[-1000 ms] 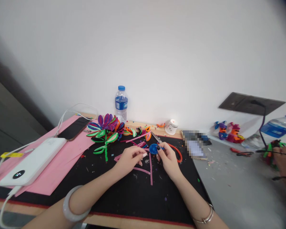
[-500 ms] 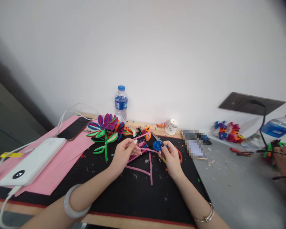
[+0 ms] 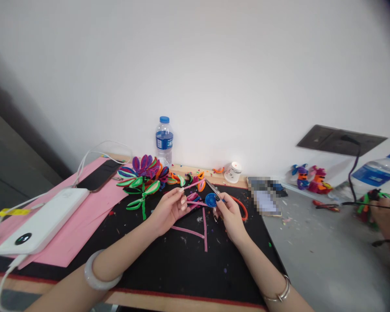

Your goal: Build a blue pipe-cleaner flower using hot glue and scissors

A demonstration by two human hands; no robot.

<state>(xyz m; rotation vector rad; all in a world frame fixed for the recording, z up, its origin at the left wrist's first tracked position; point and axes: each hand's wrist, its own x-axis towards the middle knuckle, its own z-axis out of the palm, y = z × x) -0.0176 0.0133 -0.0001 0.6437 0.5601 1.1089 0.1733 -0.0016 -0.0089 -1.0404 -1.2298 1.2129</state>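
My left hand pinches a thin pink pipe cleaner between thumb and finger. Its far end slants up to the right, close to the tips of the scissors. My right hand is closed around those scissors, their handles mostly hidden by the fingers. A round blue piece shows at the right fingertips; whether it is held or part of the scissors I cannot tell. Below the hands, pink pipe cleaners lie on the black mat. An orange curved strip shows behind my right hand.
Left are a white power bank, a dark phone and pink sheets. A pipe-cleaner flower, water bottle and paper cup stand behind. Another person's hand is far right, near small figures.
My right hand has shifted slightly left, bringing the scissor tips nearer the end of the pink pipe cleaner. The left fingers have curled in more. The view has moved slightly.
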